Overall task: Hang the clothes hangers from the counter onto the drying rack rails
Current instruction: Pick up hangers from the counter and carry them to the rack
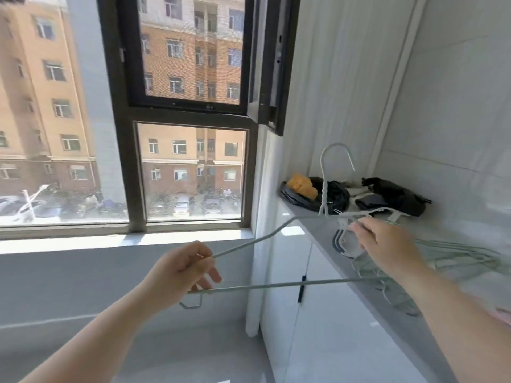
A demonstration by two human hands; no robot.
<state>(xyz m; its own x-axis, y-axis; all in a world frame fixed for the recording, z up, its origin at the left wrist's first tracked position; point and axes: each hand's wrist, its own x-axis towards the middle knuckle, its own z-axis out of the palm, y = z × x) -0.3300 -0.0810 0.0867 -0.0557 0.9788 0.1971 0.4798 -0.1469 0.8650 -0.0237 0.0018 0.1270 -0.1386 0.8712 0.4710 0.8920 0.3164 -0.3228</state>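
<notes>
While your left hand [188,272] grasps the left corner of a pale wire hanger [262,286], with the thumb and fingers curled round the wire where the sloping shoulder meets the bottom bar, your right hand [387,244] holds the same hanger nearer its neck, fingers bent over the wire. That grip is blurred, so you cannot make out exactly which fingers close on it.

You hold the hanger in the air between your two hands. It stretches from in front of the wall under the window [190,161] across to the edge of the grey bench [318,228] on your right. Its hook [337,150] stands upright above the far part of the bench.

Under and beyond your right hand, a pile of hangers [456,258] of the same pale wire lies flat on the bench, tangled and overlapping. How many are there cannot be told.

At the far end of the bench, against the wall, sits a crumpled black bag [334,196] with a yellow lump [301,185] on it. A second black bag [398,194] lies just beside it to the right. White cupboard doors [304,313] close the front below the bench.
</notes>
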